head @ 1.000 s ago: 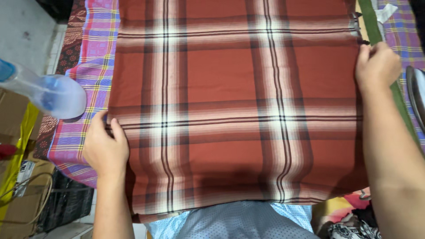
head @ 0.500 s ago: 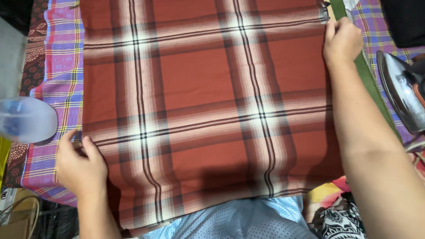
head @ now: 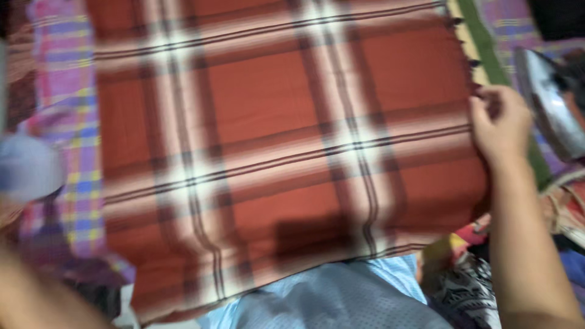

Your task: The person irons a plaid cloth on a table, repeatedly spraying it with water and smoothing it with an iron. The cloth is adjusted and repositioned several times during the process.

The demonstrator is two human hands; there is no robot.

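Your right hand [head: 499,125] pinches the right edge of the rust-red plaid cotton cloth [head: 274,152], your left hand blurred beyond telling; the metal-soled iron [head: 548,109] just beside could snag.

- Before us the plaid cloth [head: 274,140] lies flat on the patterned cover [head: 73,152], which shows past its left and right edges.
- Our right hand [head: 501,122] rests at the cloth's right edge.
- Right of that hand, near it, sits the iron [head: 548,109].
- A strip [head: 487,55] runs along the cloth's right side, between cloth and iron.
- Left of the cloth, on the cover, stands a blurred spray bottle [head: 27,167].
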